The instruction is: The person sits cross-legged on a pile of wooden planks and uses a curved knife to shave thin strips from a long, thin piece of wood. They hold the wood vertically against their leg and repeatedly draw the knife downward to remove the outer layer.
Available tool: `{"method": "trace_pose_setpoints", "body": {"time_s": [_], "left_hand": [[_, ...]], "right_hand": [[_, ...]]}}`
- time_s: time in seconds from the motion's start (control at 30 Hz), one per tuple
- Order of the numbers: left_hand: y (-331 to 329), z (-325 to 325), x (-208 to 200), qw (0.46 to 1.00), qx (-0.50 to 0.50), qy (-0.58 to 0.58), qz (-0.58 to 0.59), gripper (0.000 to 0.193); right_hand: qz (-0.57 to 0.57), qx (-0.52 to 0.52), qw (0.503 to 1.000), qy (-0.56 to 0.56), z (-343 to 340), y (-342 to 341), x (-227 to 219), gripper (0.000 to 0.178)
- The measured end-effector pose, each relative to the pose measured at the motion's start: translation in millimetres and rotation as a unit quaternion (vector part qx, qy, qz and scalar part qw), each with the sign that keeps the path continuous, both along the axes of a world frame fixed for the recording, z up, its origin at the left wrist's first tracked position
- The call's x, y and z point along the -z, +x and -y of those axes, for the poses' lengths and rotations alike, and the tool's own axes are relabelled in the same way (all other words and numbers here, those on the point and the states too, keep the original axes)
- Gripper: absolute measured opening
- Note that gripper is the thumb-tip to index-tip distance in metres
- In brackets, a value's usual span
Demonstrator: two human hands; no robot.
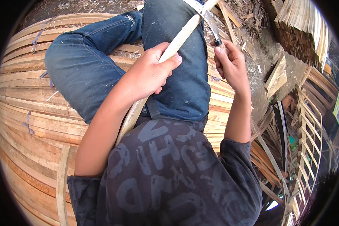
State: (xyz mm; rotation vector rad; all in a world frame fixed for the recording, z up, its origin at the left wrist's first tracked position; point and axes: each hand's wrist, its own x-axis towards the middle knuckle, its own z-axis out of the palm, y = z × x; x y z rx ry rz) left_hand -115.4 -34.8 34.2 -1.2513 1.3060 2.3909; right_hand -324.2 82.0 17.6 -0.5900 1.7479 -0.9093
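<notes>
Above wooden slats (pixel 37 128), left hand (pixel 147 75) grips stick (pixel 182 37); right hand (pixel 232 64) holds knife (pixel 212 27).

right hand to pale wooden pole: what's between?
A metal blade with a dark collar, running from the right hand to the pole; denim-covered leg shows behind. Head view.

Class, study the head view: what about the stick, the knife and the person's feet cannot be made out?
In the head view:
- Far end of the stick: cut off by the top edge.
- Near end of the stick: lost behind the left forearm and the shirt.
- Tip of the knife: cut off by the top edge.
- Most of its handle: covered by the right hand.
- Both feet: out of sight past the bent legs and the top edge.
</notes>
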Motion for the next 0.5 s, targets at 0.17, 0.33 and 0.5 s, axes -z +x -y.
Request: {"method": "trace_pose_setpoints", "body": {"time_s": [0.17, 0.33, 0.5], "left_hand": [[2.2, -3.4, 9.2, 0.998, 0.000, -0.051, -0.026, 0.019], [5.9, -5.3, 3.4, 0.997, -0.010, -0.067, -0.038, 0.021], [0.9, -5.8, 12.9, 0.994, 0.006, -0.105, -0.033, 0.022]], "right_hand": [[-0.258, -0.097, 0.961, -0.034, 1.8, 48.7, -15.5, 0.026], [-0.392, 0.022, 0.920, 0.015, 1.4, -6.2, 14.2, 0.032], [-0.331, 0.022, 0.943, -0.016, -24.6, -12.0, 3.0, 0.034]]}}
